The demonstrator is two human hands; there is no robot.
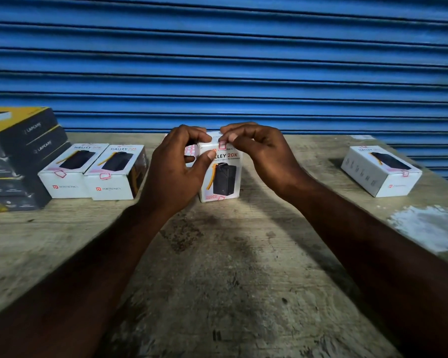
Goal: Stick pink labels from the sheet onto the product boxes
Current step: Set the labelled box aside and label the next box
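A white product box (221, 177) with a black power bank printed on it stands upright in the middle of the table. My left hand (177, 164) grips its left top corner, thumb on the front. Behind those fingers shows the label sheet (191, 150), white with pink frames. My right hand (259, 151) curls over the box's top right, and its thumb and fingertips press a pink label (222, 145) near the top edge. Two white boxes (70, 171) (115, 174) at the left and one (380, 170) at the right each bear a pink label.
A stack of black and yellow boxes (18, 156) stands at the far left. The worn wooden table (217, 267) has a white patch (429, 228) near its right edge. A blue roller shutter (217, 60) closes off the back.
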